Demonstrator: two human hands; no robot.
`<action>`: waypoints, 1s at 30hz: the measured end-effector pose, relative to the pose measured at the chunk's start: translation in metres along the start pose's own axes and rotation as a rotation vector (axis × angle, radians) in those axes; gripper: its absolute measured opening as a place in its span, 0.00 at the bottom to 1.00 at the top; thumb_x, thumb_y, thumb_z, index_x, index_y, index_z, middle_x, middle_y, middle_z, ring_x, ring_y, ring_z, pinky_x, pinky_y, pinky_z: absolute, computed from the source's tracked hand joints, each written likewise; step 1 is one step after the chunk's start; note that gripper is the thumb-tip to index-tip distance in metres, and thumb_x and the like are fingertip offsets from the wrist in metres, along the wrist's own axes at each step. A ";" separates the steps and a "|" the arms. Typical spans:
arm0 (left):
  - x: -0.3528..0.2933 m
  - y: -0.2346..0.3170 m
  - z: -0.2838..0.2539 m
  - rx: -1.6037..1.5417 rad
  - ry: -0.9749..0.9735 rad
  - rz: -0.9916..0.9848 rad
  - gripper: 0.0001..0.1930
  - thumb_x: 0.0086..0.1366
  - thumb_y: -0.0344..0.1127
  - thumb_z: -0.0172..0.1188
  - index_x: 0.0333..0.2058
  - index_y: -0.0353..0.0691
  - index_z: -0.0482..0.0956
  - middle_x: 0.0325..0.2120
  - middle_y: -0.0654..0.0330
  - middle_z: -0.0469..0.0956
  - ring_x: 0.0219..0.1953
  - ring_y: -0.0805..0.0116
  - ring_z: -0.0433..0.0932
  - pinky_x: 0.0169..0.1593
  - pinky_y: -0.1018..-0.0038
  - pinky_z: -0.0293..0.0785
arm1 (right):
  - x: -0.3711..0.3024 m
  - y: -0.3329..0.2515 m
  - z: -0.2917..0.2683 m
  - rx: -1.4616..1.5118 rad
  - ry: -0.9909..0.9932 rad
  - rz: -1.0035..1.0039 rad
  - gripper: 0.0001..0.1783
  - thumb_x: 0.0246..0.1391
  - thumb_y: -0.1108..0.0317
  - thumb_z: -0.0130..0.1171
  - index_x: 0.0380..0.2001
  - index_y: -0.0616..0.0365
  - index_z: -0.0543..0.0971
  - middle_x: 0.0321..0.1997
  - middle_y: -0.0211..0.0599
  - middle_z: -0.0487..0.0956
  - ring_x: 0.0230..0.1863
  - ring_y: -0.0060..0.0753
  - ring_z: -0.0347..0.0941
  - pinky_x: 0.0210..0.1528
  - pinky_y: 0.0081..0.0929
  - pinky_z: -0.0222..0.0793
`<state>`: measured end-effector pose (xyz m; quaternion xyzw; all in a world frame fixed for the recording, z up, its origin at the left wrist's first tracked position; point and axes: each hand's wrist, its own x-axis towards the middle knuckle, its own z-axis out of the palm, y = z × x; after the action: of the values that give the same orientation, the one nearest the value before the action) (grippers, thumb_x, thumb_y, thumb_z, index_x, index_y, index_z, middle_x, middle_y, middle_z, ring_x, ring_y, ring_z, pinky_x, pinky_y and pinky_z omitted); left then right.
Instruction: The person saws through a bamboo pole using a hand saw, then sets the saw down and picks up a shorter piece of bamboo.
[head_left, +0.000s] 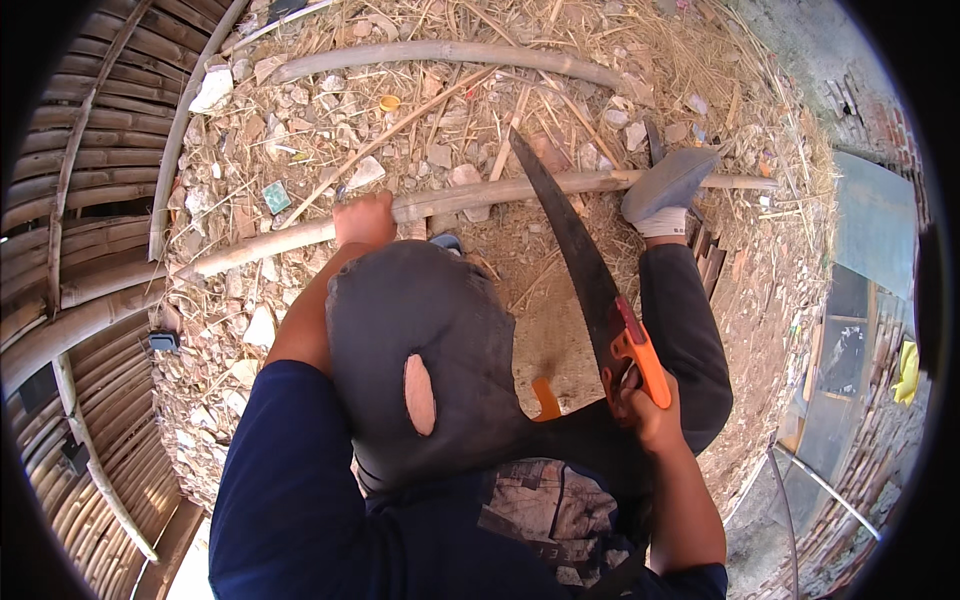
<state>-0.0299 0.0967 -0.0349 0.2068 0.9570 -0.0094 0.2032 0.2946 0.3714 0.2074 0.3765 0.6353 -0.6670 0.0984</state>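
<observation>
A long, slightly crooked wooden pole (pixel 450 200) lies across the ground in front of my knees. My left hand (pixel 365 220) is closed around it, left of the middle, just beyond my bent left knee. My right hand (pixel 650 405) grips the orange handle of a handsaw (pixel 578 245), beside my right thigh. The dark blade points away and up to the left, its tip reaching past the pole in view; whether it touches the wood I cannot tell. My right foot, in a grey shoe (pixel 668 185), is on the pole right of the saw.
Straw, stones and broken brick cover the ground. A second curved pole (pixel 450 52) lies farther off. Slatted bamboo walling (pixel 100 180) stands at the left, a brick wall (pixel 860 470) and bluish panel (pixel 875 220) at the right. An orange piece (pixel 546 400) shows between my legs.
</observation>
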 end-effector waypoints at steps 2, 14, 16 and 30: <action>0.001 0.001 -0.007 0.004 -0.029 -0.027 0.12 0.64 0.33 0.57 0.46 0.48 0.79 0.42 0.57 0.85 0.49 0.57 0.84 0.59 0.49 0.71 | 0.017 0.008 0.005 0.046 0.018 -0.042 0.03 0.49 0.78 0.50 0.25 0.58 0.70 0.20 0.30 0.69 0.20 0.21 0.66 0.30 0.22 0.68; 0.001 0.002 -0.003 0.012 -0.003 -0.027 0.12 0.66 0.33 0.56 0.47 0.47 0.79 0.42 0.57 0.85 0.47 0.57 0.85 0.60 0.49 0.71 | 0.030 0.004 0.007 0.048 0.032 0.031 0.03 0.50 0.78 0.54 0.27 0.59 0.72 0.21 0.29 0.70 0.18 0.21 0.64 0.24 0.21 0.62; -0.003 0.004 0.000 0.001 0.024 0.001 0.12 0.65 0.33 0.56 0.47 0.47 0.80 0.41 0.56 0.85 0.47 0.57 0.85 0.60 0.50 0.71 | 0.048 0.008 0.021 -0.045 0.017 0.008 0.03 0.49 0.77 0.54 0.27 0.59 0.71 0.22 0.29 0.70 0.19 0.21 0.65 0.26 0.21 0.64; -0.004 -0.001 0.003 0.037 0.065 0.018 0.11 0.64 0.33 0.57 0.45 0.47 0.80 0.39 0.58 0.84 0.45 0.57 0.85 0.57 0.49 0.72 | 0.041 0.016 0.015 -0.039 0.025 0.022 0.04 0.47 0.79 0.53 0.25 0.58 0.70 0.21 0.31 0.70 0.18 0.21 0.65 0.23 0.21 0.63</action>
<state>-0.0255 0.0942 -0.0364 0.2195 0.9608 -0.0183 0.1683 0.2705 0.3684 0.1678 0.3900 0.6451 -0.6487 0.1050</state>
